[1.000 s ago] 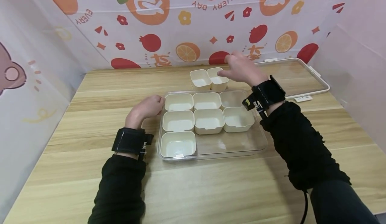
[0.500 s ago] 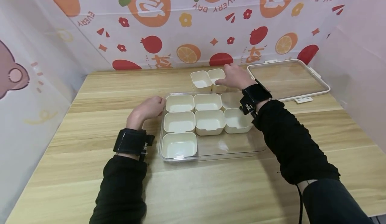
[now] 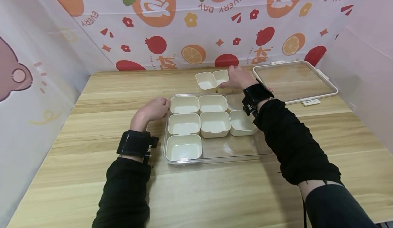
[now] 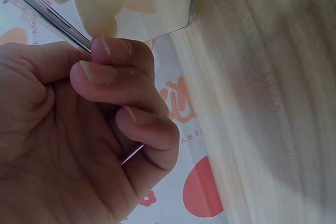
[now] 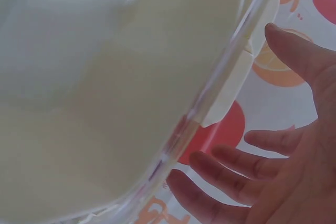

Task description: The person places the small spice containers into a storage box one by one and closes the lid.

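Note:
In the head view, my left hand [image 3: 152, 110] is at the left back corner of a clear plastic box [image 3: 230, 149]. Its curled fingers and thumb pinch the box's rim [image 4: 50, 17], as the left wrist view shows. Cream bins stand in this box, among them a front-left bin [image 3: 184, 148] and a middle bin [image 3: 215, 124]. My right hand [image 3: 240, 78] reaches over the back of the box to a loose cream bin [image 3: 221, 75]. Its fingers are spread and relaxed around that bin in the right wrist view. Another loose bin [image 3: 206, 80] stands beside it on the left.
A clear lid [image 3: 294, 79] with a white rim and clips lies on the wooden table [image 3: 92, 125] at the back right. A fruit-print cloth [image 3: 172, 37] hangs behind the table, and pale walls stand at both sides.
My right hand has come down and slightly left onto the right loose bin, its forearm moving left as well. My left hand stays at the box's rim.

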`<action>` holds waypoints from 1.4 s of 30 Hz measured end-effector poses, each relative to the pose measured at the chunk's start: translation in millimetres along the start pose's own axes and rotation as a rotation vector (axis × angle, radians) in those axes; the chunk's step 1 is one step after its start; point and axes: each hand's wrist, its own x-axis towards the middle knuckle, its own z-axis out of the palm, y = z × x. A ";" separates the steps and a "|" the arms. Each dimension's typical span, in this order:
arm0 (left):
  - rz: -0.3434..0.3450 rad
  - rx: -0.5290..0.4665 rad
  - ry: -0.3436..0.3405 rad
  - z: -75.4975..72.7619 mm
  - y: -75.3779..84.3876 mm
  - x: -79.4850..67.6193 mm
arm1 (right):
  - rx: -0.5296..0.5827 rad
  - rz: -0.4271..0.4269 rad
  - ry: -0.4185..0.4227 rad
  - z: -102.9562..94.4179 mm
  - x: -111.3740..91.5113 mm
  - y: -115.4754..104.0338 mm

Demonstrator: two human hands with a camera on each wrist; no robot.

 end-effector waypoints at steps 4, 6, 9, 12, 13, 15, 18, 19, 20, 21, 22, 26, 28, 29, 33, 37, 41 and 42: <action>-0.006 -0.008 -0.008 0.2 -0.1 0.0 | 0.024 0.002 -0.020 3.4 1.0 1.2; -0.002 -0.004 -0.006 0.0 0.2 -0.4 | 0.034 0.006 -0.019 4.8 2.2 1.6; 0.004 0.001 0.000 -0.7 0.4 -0.6 | 0.043 0.008 -0.007 6.6 4.6 2.0; -0.003 0.002 -0.002 -1.5 0.4 -0.3 | 0.042 0.014 0.000 9.4 6.8 2.0; -0.005 0.003 -0.004 -1.5 0.2 -0.4 | 0.044 0.016 -0.002 10.9 7.5 1.8; -0.004 0.010 -0.006 -1.5 -0.1 -1.0 | 0.046 0.023 -0.005 13.8 8.8 1.0; -0.008 0.014 -0.007 -1.6 -0.7 -1.0 | 0.055 0.034 -0.004 17.5 10.1 -0.8; -0.008 0.017 -0.006 -1.6 -1.0 -0.8 | 0.054 0.034 -0.002 18.5 10.6 -1.3; -0.006 0.016 -0.006 -1.7 -1.2 -0.7 | 0.055 0.037 0.003 19.4 11.0 -1.6; -0.008 0.013 -0.007 -1.6 -1.2 -0.5 | 0.060 0.043 0.007 20.3 11.1 -1.9; -0.006 0.012 -0.009 -1.7 -1.2 -0.3 | 0.065 0.048 0.009 21.0 11.3 -2.1; 0.002 0.018 -0.010 -2.3 -0.5 -0.5 | 0.075 0.053 0.017 22.8 11.5 -0.8; 0.004 0.023 -0.011 -2.5 0.1 -0.4 | 0.072 0.050 0.018 22.5 11.1 0.9; 0.004 0.023 -0.012 -2.6 0.6 -0.4 | 0.068 0.047 0.019 22.1 10.8 2.0; -0.002 0.016 -0.019 -3.4 1.7 -0.5 | 0.047 0.060 0.011 19.6 9.7 6.9; -0.011 0.011 -0.025 -4.6 1.8 -1.3 | 0.050 0.061 0.011 18.4 9.4 10.5; -0.013 0.008 -0.026 -4.0 1.6 -1.7 | 0.085 0.056 0.030 19.6 9.7 11.6; -0.012 0.009 -0.024 -3.6 1.6 -1.7 | 0.090 0.057 0.034 19.9 9.7 11.7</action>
